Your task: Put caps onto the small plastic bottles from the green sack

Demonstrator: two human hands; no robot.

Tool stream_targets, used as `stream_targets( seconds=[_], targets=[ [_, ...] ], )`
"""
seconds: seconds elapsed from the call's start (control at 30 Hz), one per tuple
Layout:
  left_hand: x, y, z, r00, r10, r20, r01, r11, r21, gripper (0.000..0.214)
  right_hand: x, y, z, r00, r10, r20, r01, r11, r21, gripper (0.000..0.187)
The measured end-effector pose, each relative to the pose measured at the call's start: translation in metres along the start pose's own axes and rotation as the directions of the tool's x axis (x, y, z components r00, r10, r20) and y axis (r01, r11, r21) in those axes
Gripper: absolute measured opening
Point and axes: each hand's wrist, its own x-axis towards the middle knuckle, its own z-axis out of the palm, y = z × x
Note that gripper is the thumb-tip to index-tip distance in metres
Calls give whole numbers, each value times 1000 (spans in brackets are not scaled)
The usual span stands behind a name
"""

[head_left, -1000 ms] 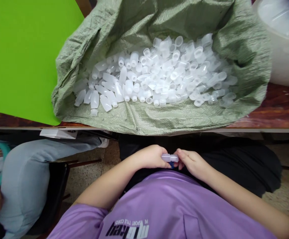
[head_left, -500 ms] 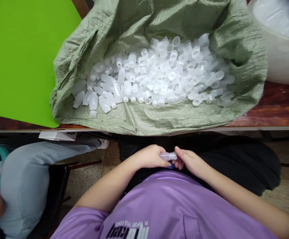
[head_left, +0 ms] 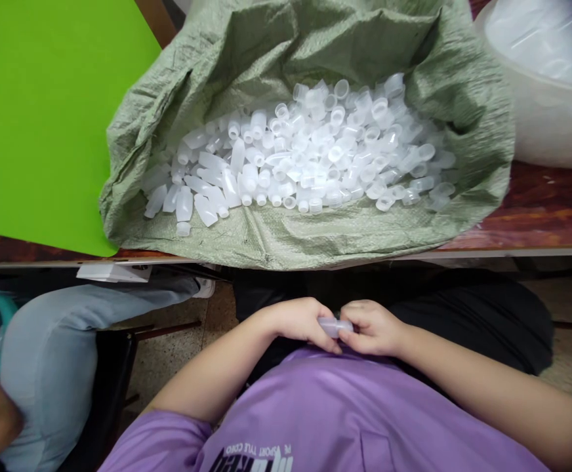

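Note:
Both my hands meet in my lap, just above my purple shirt. My left hand (head_left: 300, 320) and my right hand (head_left: 374, 327) are each closed on the ends of one small translucent plastic bottle (head_left: 335, 326), held lying sideways between them. On the table in front of me an open green woven sack (head_left: 246, 52) holds a heap of several more small translucent bottles and caps (head_left: 306, 154).
A bright green sheet (head_left: 44, 111) covers the table's left part. A white plastic tub (head_left: 546, 98) stands at the back right on the dark wooden table (head_left: 542, 216). Another person in light jeans (head_left: 69, 341) sits at my left.
My hands have drawn slightly closer to my body with the small bottle, and the right fingers have curled tighter over it. The view has tilted a little.

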Motion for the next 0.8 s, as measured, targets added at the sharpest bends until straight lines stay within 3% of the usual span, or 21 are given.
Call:
stream_targets(
  seconds=[0.1,0.2,0.27,0.37,0.43,0.5,0.57,0.63,0.7,0.73,0.77,0.8],
  targets=[
    [7,-3,0,996,-13,-92,3,994,-112,36,5,10,-3,983,181,20,-182,974,138,41],
    [19,-8,-4,985,33,-170,-55,990,-126,35,5,14,-16,965,263,-16,-263,962,-73,38],
    [27,-10,-6,977,64,-205,-83,993,-82,37,2,10,-30,966,233,-114,-257,923,-287,40],
    [30,-9,-7,936,88,-340,-88,996,16,71,-1,-8,-58,973,36,-229,-140,878,-458,29],
    [23,-4,-7,897,122,-426,-90,992,92,90,5,-22,-81,924,-79,-375,-154,819,-553,22],
    [5,3,-8,893,170,-417,-101,978,184,84,17,-28,-104,815,-55,-577,-386,692,-610,24],
    [-23,10,-13,910,234,-341,-142,951,274,62,32,-25,-121,748,137,-649,-597,564,-570,32],
    [-57,15,-22,908,297,-296,-203,929,310,41,46,-13,-131,723,299,-623,-679,477,-558,43],
    [-92,13,-36,827,331,-455,-209,932,297,33,54,0,-132,733,334,-592,-678,431,-596,47],
    [-109,9,-45,732,310,-606,-180,947,266,32,56,5,-131,746,319,-584,-665,417,-620,47],
    [-123,4,-55,577,261,-774,-117,964,238,32,56,9,-129,759,301,-577,-649,411,-640,47],
    [-136,-2,-66,372,208,-904,-25,976,214,33,56,11,-127,767,285,-575,-640,404,-654,46]
  ],
)
